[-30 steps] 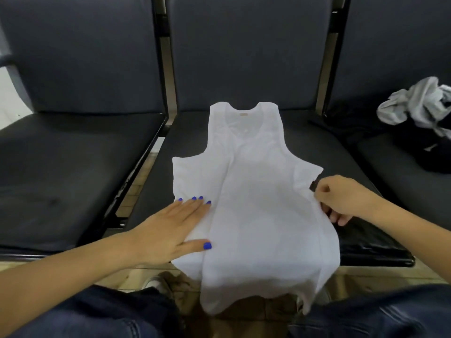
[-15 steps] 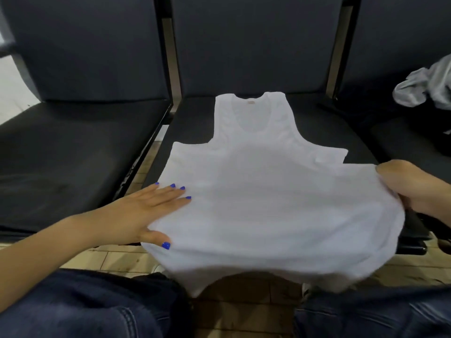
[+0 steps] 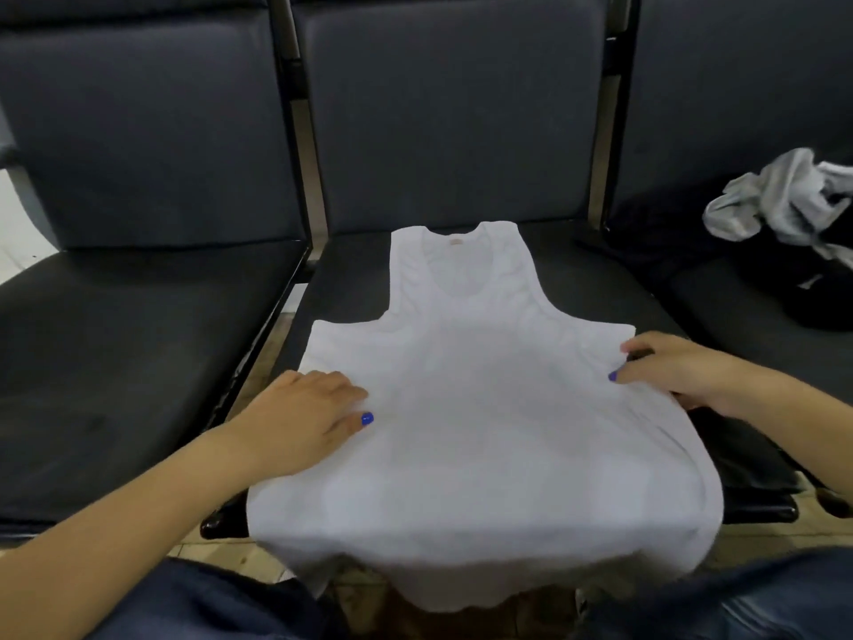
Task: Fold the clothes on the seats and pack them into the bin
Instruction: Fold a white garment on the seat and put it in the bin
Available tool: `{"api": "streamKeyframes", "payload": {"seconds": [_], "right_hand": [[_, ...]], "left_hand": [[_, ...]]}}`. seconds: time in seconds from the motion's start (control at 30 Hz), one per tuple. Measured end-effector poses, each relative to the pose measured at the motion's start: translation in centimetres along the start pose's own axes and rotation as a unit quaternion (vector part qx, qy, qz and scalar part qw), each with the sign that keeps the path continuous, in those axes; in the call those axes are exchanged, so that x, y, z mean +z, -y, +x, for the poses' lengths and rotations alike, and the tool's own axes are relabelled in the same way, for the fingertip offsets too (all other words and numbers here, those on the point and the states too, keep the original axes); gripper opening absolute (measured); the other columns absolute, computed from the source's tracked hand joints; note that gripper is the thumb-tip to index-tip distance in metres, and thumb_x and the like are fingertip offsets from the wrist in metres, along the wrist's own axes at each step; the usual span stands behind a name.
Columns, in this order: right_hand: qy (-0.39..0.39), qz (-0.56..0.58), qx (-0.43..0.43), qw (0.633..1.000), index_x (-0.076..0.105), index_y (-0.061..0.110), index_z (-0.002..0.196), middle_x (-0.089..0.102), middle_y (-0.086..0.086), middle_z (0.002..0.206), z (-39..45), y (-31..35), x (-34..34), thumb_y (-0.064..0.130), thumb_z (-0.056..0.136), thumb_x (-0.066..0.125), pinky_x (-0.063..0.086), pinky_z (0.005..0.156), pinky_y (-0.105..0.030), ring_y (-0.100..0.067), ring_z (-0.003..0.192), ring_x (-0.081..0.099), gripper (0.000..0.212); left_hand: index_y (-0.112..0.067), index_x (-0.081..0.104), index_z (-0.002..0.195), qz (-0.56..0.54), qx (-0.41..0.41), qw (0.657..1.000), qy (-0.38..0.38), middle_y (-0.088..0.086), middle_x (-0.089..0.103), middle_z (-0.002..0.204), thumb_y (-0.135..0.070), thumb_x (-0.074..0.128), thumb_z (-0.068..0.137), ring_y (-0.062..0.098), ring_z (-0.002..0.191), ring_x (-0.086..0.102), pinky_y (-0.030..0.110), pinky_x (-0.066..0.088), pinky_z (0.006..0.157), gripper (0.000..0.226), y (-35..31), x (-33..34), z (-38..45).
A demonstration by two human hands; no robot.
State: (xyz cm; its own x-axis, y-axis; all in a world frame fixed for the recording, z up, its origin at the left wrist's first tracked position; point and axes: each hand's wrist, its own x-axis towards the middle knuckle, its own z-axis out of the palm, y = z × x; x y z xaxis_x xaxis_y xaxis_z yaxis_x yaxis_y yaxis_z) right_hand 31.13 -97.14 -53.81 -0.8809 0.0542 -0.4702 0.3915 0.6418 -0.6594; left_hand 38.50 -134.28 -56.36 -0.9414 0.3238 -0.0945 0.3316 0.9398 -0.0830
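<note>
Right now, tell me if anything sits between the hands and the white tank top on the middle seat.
Nothing visible does. The left hand rests directly on the white tank top, and the right hand pinches its right edge. The bin is not in view, so that path cannot be judged.

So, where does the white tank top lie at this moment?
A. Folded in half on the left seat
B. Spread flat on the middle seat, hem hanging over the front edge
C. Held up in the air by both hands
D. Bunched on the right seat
B: the tank top lies spread on the middle seat, its hem over the front edge, with the left hand and right hand on its sides.
</note>
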Motion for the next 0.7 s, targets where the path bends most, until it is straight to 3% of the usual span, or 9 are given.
{"api": "streamKeyframes", "payload": {"seconds": [0.1,0.23,0.33,0.4,0.47,0.53,0.6,0.63,0.7], "right_hand": [[-0.023,0.074,-0.026,0.997,0.057,0.006,0.127,0.059,-0.015,0.12,1.7,0.2,0.9,0.003,0.084,0.066,0.047,0.078,-0.03,-0.027,0.101,0.058,0.044],[-0.096,0.199,-0.054,0.974,0.065,-0.003,0.111,0.062,-0.021,0.108,3.3,0.4,1.3,-0.012,0.079,0.066,0.047,0.087,-0.033,-0.032,0.101,0.06,0.034],[-0.159,0.256,-0.062,0.951,0.069,-0.002,0.104,0.066,-0.017,0.09,4.3,0.7,0.7,-0.013,0.076,0.066,0.051,0.091,-0.039,-0.031,0.093,0.062,0.03],[-0.22,0.195,-0.094,0.951,0.072,0.006,0.099,0.067,-0.011,0.089,4.7,0.6,0.0,-0.012,0.077,0.063,0.05,0.089,-0.036,-0.029,0.096,0.063,0.03],[-0.296,0.056,-0.126,0.945,0.072,0.008,0.103,0.067,-0.009,0.099,4.9,0.1,-0.6,-0.011,0.083,0.054,0.048,0.09,-0.033,-0.026,0.101,0.063,0.032],[-0.341,-0.026,-0.15,0.928,0.069,0.006,0.112,0.066,-0.014,0.104,4.8,-0.4,-1.1,-0.008,0.087,0.048,0.048,0.081,-0.032,-0.013,0.08,0.064,0.036],[-0.35,-0.052,-0.189,0.916,0.068,0.006,0.114,0.061,-0.009,0.09,4.3,-0.8,-1.0,-0.002,0.091,0.047,0.042,0.068,-0.027,-0.01,0.059,0.052,0.033],[-0.341,-0.065,-0.217,0.913,0.068,0.007,0.115,0.058,-0.005,0.09,3.8,-0.8,-0.7,0.001,0.093,0.047,0.039,0.068,-0.025,-0.009,0.064,0.052,0.031],[-0.287,-0.098,-0.273,0.913,0.064,0.01,0.12,0.058,-0.002,0.103,2.2,-0.7,0.9,0.007,0.095,0.048,0.036,0.081,-0.022,-0.02,0.094,0.057,0.029]], "left_hand": [[-0.018,0.042,0.138,-0.031,-0.046,0.998,0.005,0.002,0.043,0.144,-0.072,-0.017,0.069,0.019,0.134,0.038,0.032,0.023,0.113,0.106,-0.8,1.2,2.8],[-0.022,0.014,0.151,0.004,-0.135,0.99,0.049,0.002,0.008,0.16,-0.05,0.013,0.1,0.019,0.147,0.005,0.038,0.003,0.118,0.058,-1.0,2.9,5.7],[-0.024,0.004,0.153,0.01,-0.181,0.982,0.043,-0.001,-0.002,0.161,-0.041,0.016,0.103,0.021,0.148,-0.002,0.039,-0.002,0.119,0.054,-0.2,3.1,6.6],[-0.024,0.002,0.153,0.015,-0.198,0.979,0.039,-0.001,-0.004,0.161,-0.034,0.015,0.103,0.021,0.148,-0.003,0.039,-0.002,0.119,0.053,0.1,3.1,7.0],[-0.021,0.0,0.153,0.014,-0.214,0.976,0.043,-0.001,-0.006,0.161,-0.031,0.015,0.102,0.021,0.148,-0.004,0.04,-0.002,0.119,0.054,0.3,2.9,7.1],[-0.015,0.001,0.153,0.02,-0.243,0.968,0.055,0.002,-0.005,0.161,-0.029,0.017,0.101,0.022,0.148,-0.004,0.044,0.0,0.119,0.056,-0.1,2.4,7.2],[-0.009,0.002,0.151,0.063,-0.236,0.968,0.055,0.007,0.0,0.16,-0.025,0.023,0.1,0.025,0.147,0.001,0.049,0.002,0.117,0.058,-1.3,1.4,7.4],[-0.007,0.003,0.151,0.077,-0.21,0.974,0.037,0.009,0.003,0.159,-0.023,0.025,0.099,0.025,0.147,0.004,0.05,0.001,0.116,0.059,-2.2,1.1,7.6],[-0.002,0.016,0.149,0.045,-0.11,0.992,-0.049,0.014,0.018,0.157,-0.023,0.021,0.095,0.025,0.145,0.02,0.049,0.009,0.116,0.059,-4.2,0.9,7.9]]}}
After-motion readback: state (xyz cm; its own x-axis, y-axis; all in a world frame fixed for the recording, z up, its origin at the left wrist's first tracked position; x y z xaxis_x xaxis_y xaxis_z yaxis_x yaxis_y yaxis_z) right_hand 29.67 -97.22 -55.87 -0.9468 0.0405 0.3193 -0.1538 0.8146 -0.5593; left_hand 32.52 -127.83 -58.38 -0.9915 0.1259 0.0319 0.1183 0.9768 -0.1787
